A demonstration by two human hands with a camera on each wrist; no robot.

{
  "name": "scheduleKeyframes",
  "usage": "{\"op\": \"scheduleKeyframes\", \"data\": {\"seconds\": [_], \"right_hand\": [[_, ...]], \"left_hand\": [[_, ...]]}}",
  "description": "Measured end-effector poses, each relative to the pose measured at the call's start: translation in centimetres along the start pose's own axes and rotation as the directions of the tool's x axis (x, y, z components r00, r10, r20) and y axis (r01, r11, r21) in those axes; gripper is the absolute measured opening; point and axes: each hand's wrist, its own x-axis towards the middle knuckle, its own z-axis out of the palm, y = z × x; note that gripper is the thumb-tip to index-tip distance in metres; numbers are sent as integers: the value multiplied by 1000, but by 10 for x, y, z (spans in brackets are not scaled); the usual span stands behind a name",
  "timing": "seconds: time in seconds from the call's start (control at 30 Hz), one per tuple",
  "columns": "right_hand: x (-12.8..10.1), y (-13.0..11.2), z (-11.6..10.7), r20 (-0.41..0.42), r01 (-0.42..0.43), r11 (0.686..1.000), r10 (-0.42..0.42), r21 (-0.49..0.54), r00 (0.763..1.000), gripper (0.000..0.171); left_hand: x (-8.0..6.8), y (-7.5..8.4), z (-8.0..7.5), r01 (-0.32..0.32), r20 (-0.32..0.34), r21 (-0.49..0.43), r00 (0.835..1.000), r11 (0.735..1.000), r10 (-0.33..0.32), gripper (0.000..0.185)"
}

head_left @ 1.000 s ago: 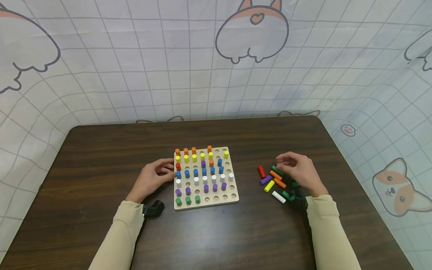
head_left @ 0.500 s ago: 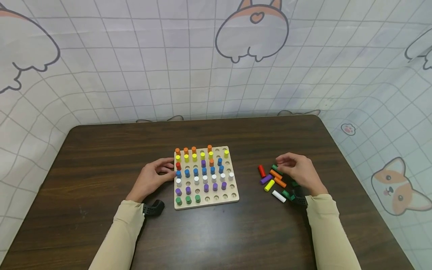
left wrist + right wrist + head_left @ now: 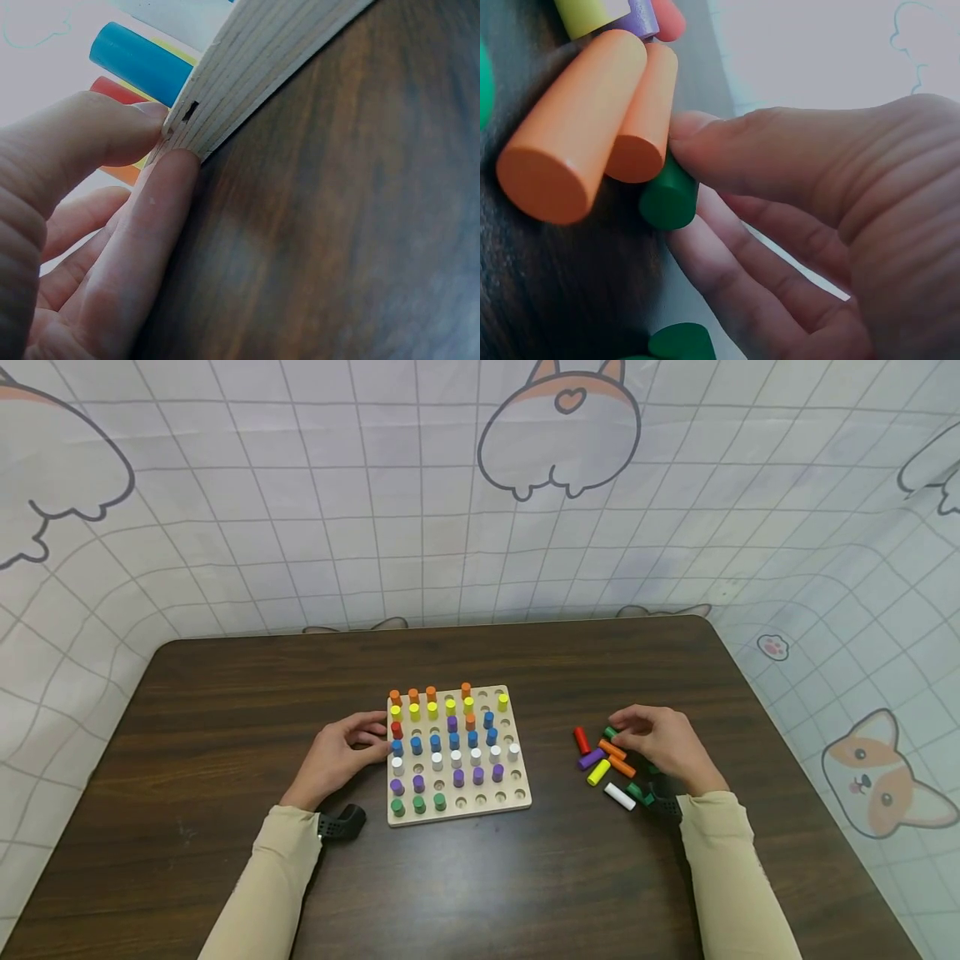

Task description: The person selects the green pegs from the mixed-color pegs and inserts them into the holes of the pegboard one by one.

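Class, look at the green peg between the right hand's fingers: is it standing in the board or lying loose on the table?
Lying loose. The green peg lies beside two orange pegs, pinched by the right hand.

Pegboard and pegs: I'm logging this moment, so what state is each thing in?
Pegboard: flat on the table, partly filled, several holes empty.
Loose pegs: lying on their sides right of the board.
Green peg: on the table, pinched by the right hand.
Left hand: fingertips against the board's left edge.
Right hand: curled over the loose pile.
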Motion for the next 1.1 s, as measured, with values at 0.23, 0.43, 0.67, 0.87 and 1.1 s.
{"op": "scheduleKeyframes", "data": {"seconds": [0.23, 0.43, 0.67, 0.87, 1.1], "right_hand": [[0, -2, 0, -11, -9, 999, 8, -33, 1000, 29], [0, -3, 1, -25, 5, 998, -7, -66, 1000, 27], [0, -2, 2, -30, 19, 996, -22, -87, 999, 26], [-1, -3, 1, -45, 40, 994, -45, -103, 998, 26], [-3, -4, -3, -90, 29, 997, -35, -66, 995, 29]], "left_hand": [[0, 0, 0, 0, -1, 1, 1000, 1000, 0, 60], [1, -3, 1, -10, 0, -10, 1000, 1000, 10, 60], [2, -3, 1, -6, -1, -18, 1000, 1000, 6, 60], [2, -3, 1, -7, -2, -14, 1000, 1000, 7, 60], [1, -2, 1, -15, 2, -25, 1000, 1000, 15, 59]]}}
